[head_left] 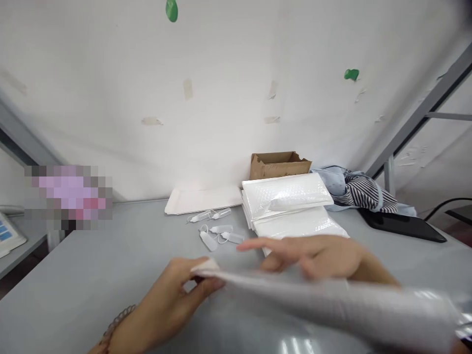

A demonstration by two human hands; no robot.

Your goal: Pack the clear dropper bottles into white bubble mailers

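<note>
My left hand (180, 290) pinches one corner of a white bubble mailer (354, 307), which stretches to the lower right and is smeared by motion. Behind the mailer, my right hand (317, 255) reaches leftward with its index finger stretched out and its fingers apart, holding nothing that I can see. Just beyond that fingertip lie several small translucent squeeze bottles (221, 229) with strap-tethered caps. A stack of white bubble mailers (291, 194) sits behind my right hand, which hides its near edge.
A flat white envelope (202, 199) rests against the wall, beside an open cardboard box (276, 167). Further right are bunched striped and blue cloth (368, 191) and a black phone-like slab (401, 225). A pale device (9, 236) stands at the far left.
</note>
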